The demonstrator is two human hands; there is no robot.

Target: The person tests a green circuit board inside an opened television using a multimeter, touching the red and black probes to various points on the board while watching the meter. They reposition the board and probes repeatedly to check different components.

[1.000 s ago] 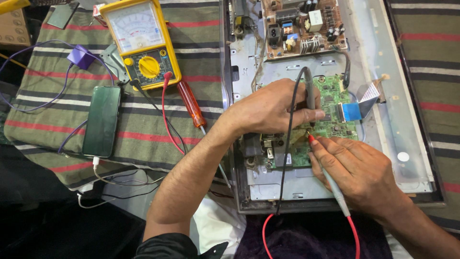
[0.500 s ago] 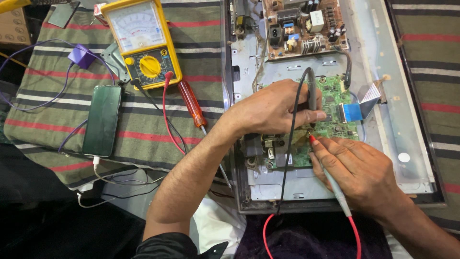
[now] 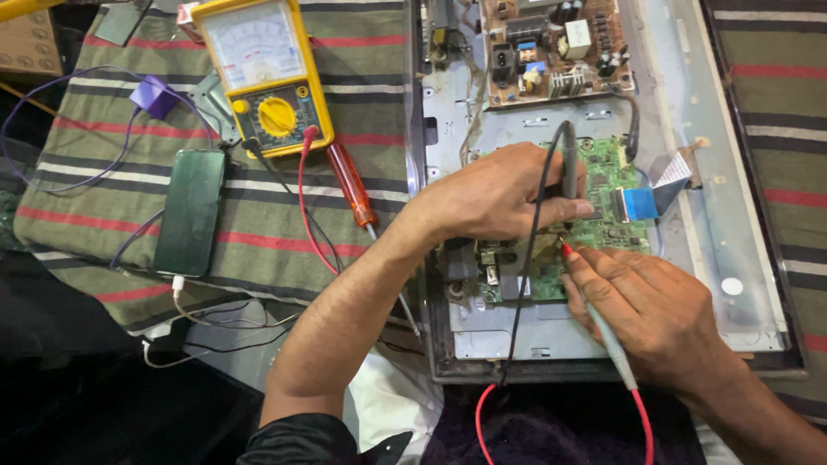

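Now probing a green circuit board [image 3: 603,185] at centre right.
At ten o'clock, a yellow multimeter [image 3: 263,77]; left hand [image 3: 495,194] grips a black probe [image 3: 568,168], right hand [image 3: 655,310] at four o'clock pinches a red-tipped probe [image 3: 603,331], tips touching the board.

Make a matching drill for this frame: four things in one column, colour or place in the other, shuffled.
Things:
1. meter
2. phone
3. screwdriver
4. red probe

Places or colours:
A. in the right hand, tip on the green board
B. yellow case, top of the striped cloth
C. dark, face up at the left of the cloth, cable plugged in
D. orange handle, lying between the meter and the metal chassis

Pairs: 1-B, 2-C, 3-D, 4-A
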